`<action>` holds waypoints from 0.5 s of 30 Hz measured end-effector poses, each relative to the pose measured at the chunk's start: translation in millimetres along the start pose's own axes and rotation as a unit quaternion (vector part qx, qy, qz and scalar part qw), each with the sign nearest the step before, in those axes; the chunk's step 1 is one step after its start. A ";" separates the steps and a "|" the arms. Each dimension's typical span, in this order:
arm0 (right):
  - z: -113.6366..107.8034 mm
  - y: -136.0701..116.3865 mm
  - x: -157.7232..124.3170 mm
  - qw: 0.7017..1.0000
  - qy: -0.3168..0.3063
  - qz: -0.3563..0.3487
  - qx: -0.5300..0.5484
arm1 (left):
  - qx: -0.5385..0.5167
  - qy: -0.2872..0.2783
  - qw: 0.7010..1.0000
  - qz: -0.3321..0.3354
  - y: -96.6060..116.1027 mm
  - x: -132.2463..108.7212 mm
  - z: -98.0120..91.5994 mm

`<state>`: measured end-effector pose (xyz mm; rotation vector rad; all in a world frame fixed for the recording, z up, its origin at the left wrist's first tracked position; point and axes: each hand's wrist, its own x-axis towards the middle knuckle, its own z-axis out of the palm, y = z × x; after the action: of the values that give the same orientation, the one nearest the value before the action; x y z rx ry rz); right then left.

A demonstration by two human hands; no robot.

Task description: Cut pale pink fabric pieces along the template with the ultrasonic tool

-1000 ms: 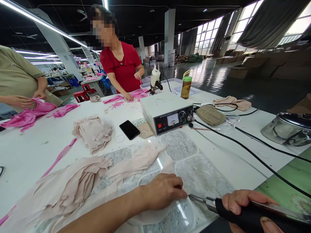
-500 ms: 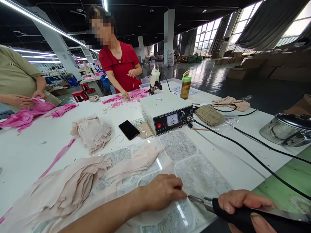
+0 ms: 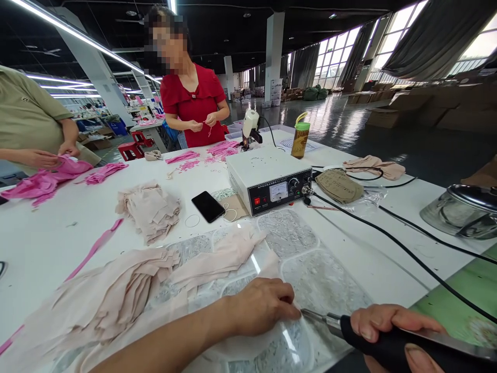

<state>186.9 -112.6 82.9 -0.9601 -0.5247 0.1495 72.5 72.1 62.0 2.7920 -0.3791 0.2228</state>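
My left hand point(image 3: 261, 306) lies on the patterned transparent mat point(image 3: 334, 269), fingers closed on the end of a pale beige fabric strip point(image 3: 271, 265). In my right hand point(image 3: 396, 324) is a black-handled tool point(image 3: 359, 331) with a slim metal tip, gripped around its handle. That tip reaches my left fingertips at the strip's edge; whether it touches the fabric is hard to make out. Overlapping beige strips point(image 3: 112, 295) spread out left of my forearm, with another strip point(image 3: 223, 256) across the mat. Farther back is a heaped beige bundle point(image 3: 149, 210).
A control box point(image 3: 267, 178) with dial and black cable point(image 3: 373, 235) stands ahead. Around it are a phone point(image 3: 208, 206), a bottle point(image 3: 300, 139), brown pattern pieces point(image 3: 339, 185) and a lidded metal pot point(image 3: 458, 210). Two people handle pink fabric point(image 3: 58, 173) across the table.
The view has shifted slightly. The person in red has raised a hand from the table and brings both hands together on a small pink piece. My hands and the tool keep nearly the same pose.
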 end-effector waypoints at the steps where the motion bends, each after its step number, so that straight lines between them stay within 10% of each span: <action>1: -0.5 0.3 -0.2 1.000 0.002 0.003 0.001 | 0.001 -0.001 1.000 0.000 0.1 0.1 -0.2; 15: -3.6 1.1 2.4 1.000 -0.024 0.001 -0.020 | -0.005 -0.016 1.000 0.002 -1.1 1.9 -3.5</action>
<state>190.9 -113.8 81.2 -0.9980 -0.5721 0.1651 74.3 73.8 65.3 2.7874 -0.3920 0.1758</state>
